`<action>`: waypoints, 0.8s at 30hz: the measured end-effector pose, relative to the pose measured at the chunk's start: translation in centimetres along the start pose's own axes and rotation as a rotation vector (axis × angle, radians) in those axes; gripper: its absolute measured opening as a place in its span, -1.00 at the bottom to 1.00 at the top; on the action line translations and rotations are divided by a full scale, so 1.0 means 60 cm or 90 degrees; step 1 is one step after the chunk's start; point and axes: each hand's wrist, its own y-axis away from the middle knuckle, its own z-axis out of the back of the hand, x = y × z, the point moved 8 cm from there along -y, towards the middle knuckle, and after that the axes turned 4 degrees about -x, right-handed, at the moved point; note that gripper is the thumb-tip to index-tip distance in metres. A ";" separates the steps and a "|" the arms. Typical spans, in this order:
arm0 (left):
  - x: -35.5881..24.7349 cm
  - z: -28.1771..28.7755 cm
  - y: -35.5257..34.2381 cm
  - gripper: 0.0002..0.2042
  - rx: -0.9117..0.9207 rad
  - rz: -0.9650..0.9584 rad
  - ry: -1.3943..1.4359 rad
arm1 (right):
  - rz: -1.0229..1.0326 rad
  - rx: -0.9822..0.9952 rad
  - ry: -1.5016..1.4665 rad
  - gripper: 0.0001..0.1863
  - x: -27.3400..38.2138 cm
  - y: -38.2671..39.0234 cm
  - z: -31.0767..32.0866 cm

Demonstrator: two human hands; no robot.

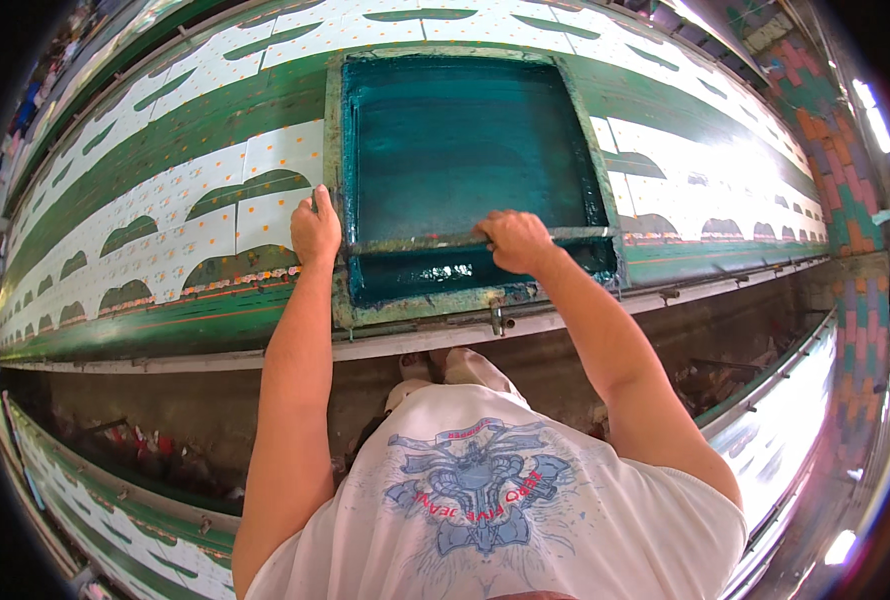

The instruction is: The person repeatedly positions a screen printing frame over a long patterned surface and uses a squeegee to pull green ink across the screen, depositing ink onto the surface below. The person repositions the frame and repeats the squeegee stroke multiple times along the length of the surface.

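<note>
We have the right hand [517,241] clenched on the long squeegee [405,243], which lies across the near part of the screen frame [420,308], inside its rim; the left hand [316,228] is curled tight at the frame's left rim, its fingertips hidden from us; the frame rests on the long green surface [200,328], between white sheets [277,150] to its left and right.

We judge uneven pressure to be the first risk; the right hand sits right of the squeegee's middle, so the left end could ride lighter and leave a thin or streaky band of ink; the bar also slants a little, its left end nearer than its right, which could push ink toward one side.

We see glossy teal ink [440,272] pooled between the squeegee and the near rim; a hard pull toward us could heap it against that rim and slop it over.

We could also lose the frame's placing; if the left hand tugs while the right presses, the frame could creep from the metal fitting [499,318] at its near edge and blur the edges; a careless left knuckle could smear the sheet just beside it.
</note>
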 end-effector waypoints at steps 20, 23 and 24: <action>-0.007 -0.007 -0.002 -0.08 0.001 0.021 -0.041 | 0.058 -0.170 -0.316 -0.42 -0.022 0.180 -0.012; 0.014 0.002 -0.009 -0.09 -0.004 0.040 -0.073 | -0.027 -0.361 -0.410 -0.54 -0.130 0.229 0.045; 0.016 -0.002 -0.013 -0.10 0.001 0.041 -0.086 | -0.084 -0.427 -0.430 -0.58 -0.183 0.255 0.053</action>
